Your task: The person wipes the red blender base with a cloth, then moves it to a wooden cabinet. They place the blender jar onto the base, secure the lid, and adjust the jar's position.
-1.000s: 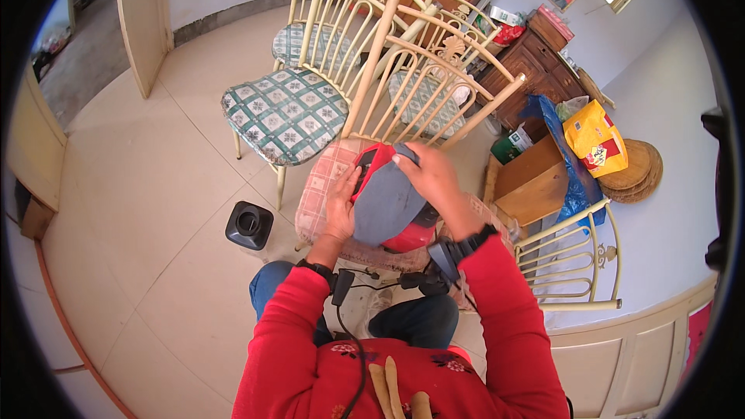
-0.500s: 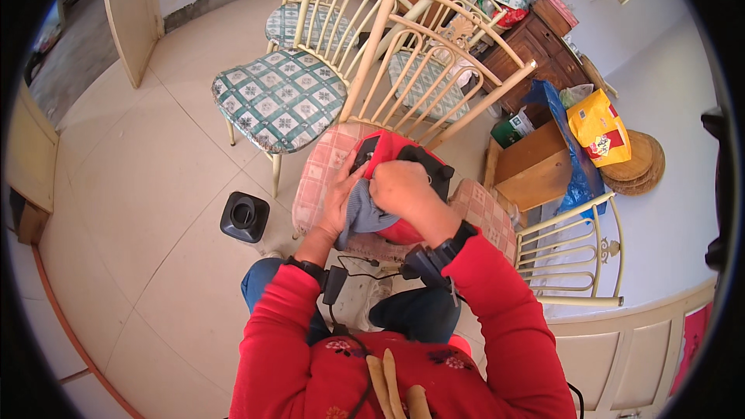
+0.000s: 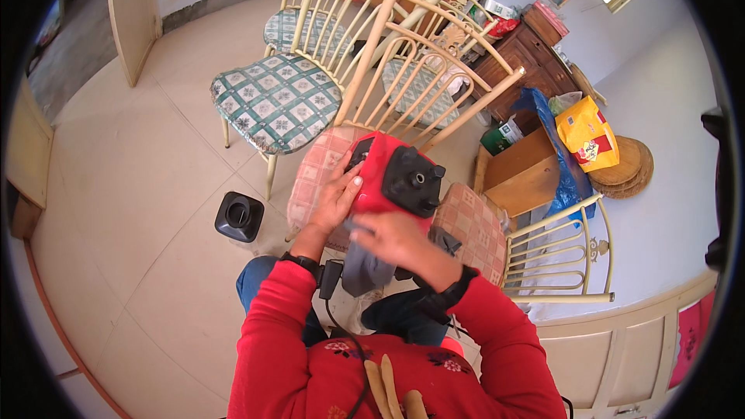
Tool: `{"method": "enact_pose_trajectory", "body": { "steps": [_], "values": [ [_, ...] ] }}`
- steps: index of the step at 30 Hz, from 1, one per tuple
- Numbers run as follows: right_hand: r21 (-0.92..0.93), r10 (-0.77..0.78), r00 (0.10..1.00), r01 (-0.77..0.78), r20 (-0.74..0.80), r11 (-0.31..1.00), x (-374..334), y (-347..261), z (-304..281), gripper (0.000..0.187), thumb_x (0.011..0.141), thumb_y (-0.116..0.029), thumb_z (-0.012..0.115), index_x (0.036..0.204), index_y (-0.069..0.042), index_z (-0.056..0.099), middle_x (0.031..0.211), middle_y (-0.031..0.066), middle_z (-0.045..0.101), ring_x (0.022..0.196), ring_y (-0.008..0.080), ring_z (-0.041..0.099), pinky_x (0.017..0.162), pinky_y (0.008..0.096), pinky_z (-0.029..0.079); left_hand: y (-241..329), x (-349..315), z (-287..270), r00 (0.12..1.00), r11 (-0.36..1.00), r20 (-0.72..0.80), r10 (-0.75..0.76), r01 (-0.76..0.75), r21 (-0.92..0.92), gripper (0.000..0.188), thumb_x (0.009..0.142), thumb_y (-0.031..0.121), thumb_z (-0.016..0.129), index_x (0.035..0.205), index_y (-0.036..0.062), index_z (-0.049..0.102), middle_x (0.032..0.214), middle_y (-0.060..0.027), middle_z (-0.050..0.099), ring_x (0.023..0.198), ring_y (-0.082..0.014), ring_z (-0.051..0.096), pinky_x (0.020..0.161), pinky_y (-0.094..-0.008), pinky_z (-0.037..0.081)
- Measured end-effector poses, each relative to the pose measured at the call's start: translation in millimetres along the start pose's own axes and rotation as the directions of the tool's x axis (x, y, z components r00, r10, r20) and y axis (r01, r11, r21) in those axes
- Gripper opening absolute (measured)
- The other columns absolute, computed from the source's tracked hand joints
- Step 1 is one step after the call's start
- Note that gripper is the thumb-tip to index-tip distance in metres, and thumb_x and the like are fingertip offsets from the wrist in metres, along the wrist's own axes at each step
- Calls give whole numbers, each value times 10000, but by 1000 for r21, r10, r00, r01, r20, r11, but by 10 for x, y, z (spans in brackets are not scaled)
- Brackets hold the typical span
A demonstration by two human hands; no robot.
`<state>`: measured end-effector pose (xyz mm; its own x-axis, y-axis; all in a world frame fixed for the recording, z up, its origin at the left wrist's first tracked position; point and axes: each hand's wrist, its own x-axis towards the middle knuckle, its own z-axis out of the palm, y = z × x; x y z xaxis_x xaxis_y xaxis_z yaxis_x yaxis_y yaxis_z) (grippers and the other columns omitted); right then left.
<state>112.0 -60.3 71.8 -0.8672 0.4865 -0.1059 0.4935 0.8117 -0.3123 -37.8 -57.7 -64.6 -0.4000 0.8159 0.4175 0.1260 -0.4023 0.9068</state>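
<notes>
A red appliance base with a black top and a small round socket, like a blender's motor base, lies tilted on a pink checked chair seat. My left hand holds its left side, fingers long against the red casing and thumb on the near face. My right hand, smeared by motion, is at the base's near edge with a grey cloth bunched in its fingers. The cloth hangs toward my knees. Part of the base's near side is hidden by the hand and cloth.
A black square piece with a round opening stands on the tiled floor to the left. Beyond is a chair with a green checked seat. At right are another pink-seated chair, a wooden box and a yellow bag.
My right hand and the grey cloth have moved down toward me, uncovering the black top and its socket. The cloth now hangs lower. My left hand stays on the base's left side.
</notes>
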Motion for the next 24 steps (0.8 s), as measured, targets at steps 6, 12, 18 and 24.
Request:
{"method": "enact_pose_trajectory", "body": {
  "steps": [6, 12, 18, 24],
  "values": [
    [-160, 237, 926, -292, -294, 943, 682, 415, -617, 356, 870, -367, 579, 980, -43, 681, 891, 187, 678, 885, 355, 650, 773, 471, 503, -63, 33, 54, 999, 992, 2, 43, -42, -122, 431, 994, 269, 443, 1346, 33, 524, 1512, -216, 304, 1406, -341, 283, 1145, -396, 220],
    [-361, 264, 946, -316, -186, 878, 1017, 403, -400, 231, 798, -234, 586, 778, -38, 708, 786, 169, 684, 798, 339, 674, 719, 437, 526, -153, 24, 47, 991, 991, -26, 133, -134, -14, 421, 974, 255, 480, 1319, 23, 550, 1504, -226, 313, 1372, -332, 349, 1118, -374, 279],
    [-468, 171, 985, -143, 17, 872, 744, 135, -275, 251, 811, -256, 580, 763, -45, 707, 778, 173, 685, 761, 330, 683, 672, 438, 532, -273, 36, 81, 997, 992, -13, 78, -79, -96, 465, 978, 317, 466, 1328, 19, 539, 1510, -220, 297, 1386, -336, 319, 1132, -386, 243],
    [-334, 130, 990, -101, 64, 937, 388, -18, -66, 239, 835, -271, 573, 830, -68, 699, 810, 169, 676, 775, 345, 670, 676, 462, 522, -221, 0, 33, 996, 997, -34, 77, -77, -15, 449, 952, 321, 555, 1290, 25, 576, 1483, -234, 354, 1362, -337, 369, 1117, -371, 279]
  ]
}}
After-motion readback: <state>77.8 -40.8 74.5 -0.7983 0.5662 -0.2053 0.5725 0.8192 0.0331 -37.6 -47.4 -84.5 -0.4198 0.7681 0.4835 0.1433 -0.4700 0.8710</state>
